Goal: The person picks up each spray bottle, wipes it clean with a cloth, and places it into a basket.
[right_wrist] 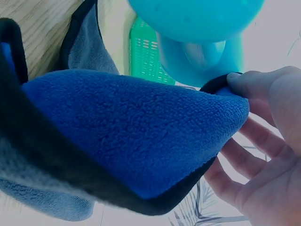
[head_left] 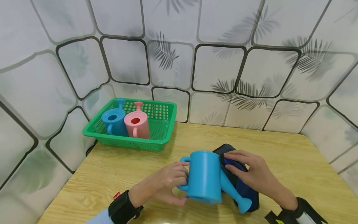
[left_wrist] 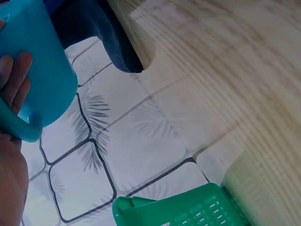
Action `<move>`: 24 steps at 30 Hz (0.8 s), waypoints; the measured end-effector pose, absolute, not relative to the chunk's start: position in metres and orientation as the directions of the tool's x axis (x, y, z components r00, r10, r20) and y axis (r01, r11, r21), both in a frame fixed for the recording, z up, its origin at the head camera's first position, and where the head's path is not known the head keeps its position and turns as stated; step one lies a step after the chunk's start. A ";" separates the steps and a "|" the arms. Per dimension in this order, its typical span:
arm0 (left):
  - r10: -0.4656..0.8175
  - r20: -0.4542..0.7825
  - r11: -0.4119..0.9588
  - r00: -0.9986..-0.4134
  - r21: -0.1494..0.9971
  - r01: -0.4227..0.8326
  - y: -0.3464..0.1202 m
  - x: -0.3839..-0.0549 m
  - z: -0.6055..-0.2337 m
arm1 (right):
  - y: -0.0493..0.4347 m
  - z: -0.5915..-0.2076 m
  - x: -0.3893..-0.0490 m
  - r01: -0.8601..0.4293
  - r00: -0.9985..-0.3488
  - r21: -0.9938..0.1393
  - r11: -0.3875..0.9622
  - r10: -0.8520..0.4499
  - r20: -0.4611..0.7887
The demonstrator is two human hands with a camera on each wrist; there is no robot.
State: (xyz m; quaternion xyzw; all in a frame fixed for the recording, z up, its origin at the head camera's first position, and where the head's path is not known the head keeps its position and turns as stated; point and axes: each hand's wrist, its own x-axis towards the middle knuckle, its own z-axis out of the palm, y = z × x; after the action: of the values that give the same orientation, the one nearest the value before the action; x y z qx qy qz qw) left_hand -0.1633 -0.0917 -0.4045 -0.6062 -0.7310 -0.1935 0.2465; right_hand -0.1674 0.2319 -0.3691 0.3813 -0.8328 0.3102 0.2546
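Note:
My left hand (head_left: 172,183) grips a light blue watering can (head_left: 204,177) by its handle, fingers between the handle and the body. The can is raised in front of me, its spout slanting down to the right. With thumb and fingers, my right hand (head_left: 253,169) pinches the edge of a towel (right_wrist: 136,127), bright blue on one face and grey on the other, with a black border. In the head view the towel lies behind the can and its spout, partly hidden by them. Its pinched edge is lifted close to the can's side.
At the back left of the wooden table (head_left: 123,168) stands a green basket (head_left: 160,144). Inside it sit a blue watering can (head_left: 118,123) and a pink watering can (head_left: 141,126), side by side. A patterned wall covering (head_left: 173,62) rises behind the table.

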 end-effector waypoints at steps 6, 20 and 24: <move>0.789 0.594 0.198 -0.158 -0.003 0.980 -0.092 -0.162 -0.405 | 0.236 -0.373 -0.168 -0.770 -0.620 -0.339 0.540 -0.509 0.597; 0.782 0.593 0.222 -0.193 0.025 0.975 -0.098 -0.163 -0.403 | 0.242 -0.375 -0.159 -0.887 -0.460 -0.258 0.383 -0.692 0.556; 0.779 0.597 0.231 -0.191 0.009 0.973 -0.100 -0.163 -0.404 | 0.246 -0.375 -0.154 -0.899 -0.436 -0.212 0.383 -0.732 0.523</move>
State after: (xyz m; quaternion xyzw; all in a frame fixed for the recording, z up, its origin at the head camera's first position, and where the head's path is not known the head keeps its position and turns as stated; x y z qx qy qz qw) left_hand -0.1631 -0.1000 -0.4041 -0.5875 -0.7456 -0.1986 0.2440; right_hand -0.1535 0.2457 -0.3754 0.5015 -0.8131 0.2383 0.1750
